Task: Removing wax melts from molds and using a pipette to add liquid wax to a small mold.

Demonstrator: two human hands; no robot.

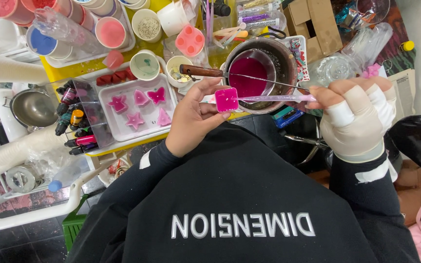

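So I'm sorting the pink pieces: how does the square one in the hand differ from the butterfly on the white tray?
The square mould is pinched in the left hand, lifted above the table; the butterfly lies flat on the white tray, untouched. The square one has straight sides with a clear stick from the right hand touching it; the butterfly has lobed wings. Both are magenta pink.

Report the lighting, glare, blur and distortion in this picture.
Head view: even, soft light with no hard shadows; wide-angle bending curves the edges; small glare on the steel bowl and clear plastic bag; the left hand, pink mold and right hand are sharp.
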